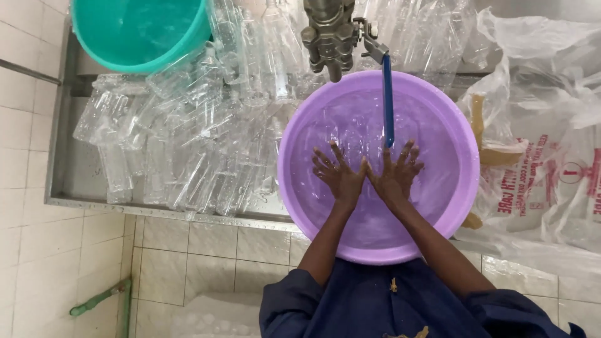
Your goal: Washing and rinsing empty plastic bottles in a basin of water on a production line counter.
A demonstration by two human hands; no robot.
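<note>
A large purple basin [294, 188] holds water and stands in a metal sink. Both my hands are inside it, fingers spread, palms down in the water. My left hand [338, 172] and my right hand [395, 172] touch at the thumbs near the basin's middle. Neither hand holds anything. A metal tap [328, 34] with a blue lever handle [388, 100] hangs over the basin's far rim, just above my right hand's fingertips.
Several clear plastic bottles [200, 144] lie heaped in the metal sink [62, 169] left of and behind the basin. A teal bucket [141, 31] stands at the back left. Crumpled clear plastic bags [551, 125] lie to the right. Tiled wall and a green pipe [97, 300] are below.
</note>
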